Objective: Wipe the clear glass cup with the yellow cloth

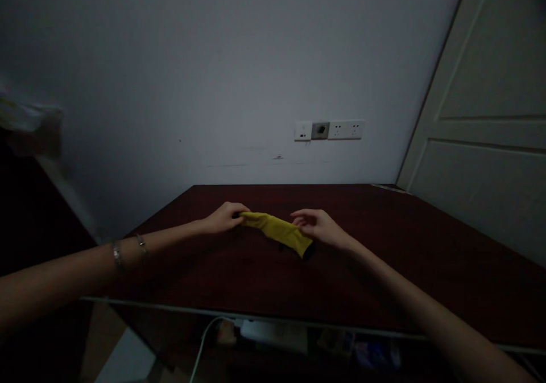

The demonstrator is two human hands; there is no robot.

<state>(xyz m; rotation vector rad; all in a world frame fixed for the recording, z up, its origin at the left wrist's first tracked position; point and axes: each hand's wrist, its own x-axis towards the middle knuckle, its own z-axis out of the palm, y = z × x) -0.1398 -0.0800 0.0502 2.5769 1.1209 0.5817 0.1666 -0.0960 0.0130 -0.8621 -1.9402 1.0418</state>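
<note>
A narrow yellow cloth piece (pixel 279 229) with dark ends stretches across the middle of the dark red table, slanting down to the right. I cannot tell exactly what kind of cloth item it is. At its left end, my left hand (pixel 226 217) is closed in a pinch between thumb and fingers. My right hand (pixel 319 226) is beside the right part of the cloth, fingers loosely bent and apart, the lower ones at its upper edge. The dark right end lies free below that hand. Whether the cloth rests fully on the table is unclear.
The dark red tabletop (pixel 239 280) meets a pale wall with a row of sockets (pixel 336 130). A panelled door (pixel 482 127) borders the right. Under the front edge, a white cable (pixel 202 343) hangs beside a shelf holding a white box (pixel 275 334) and dim items.
</note>
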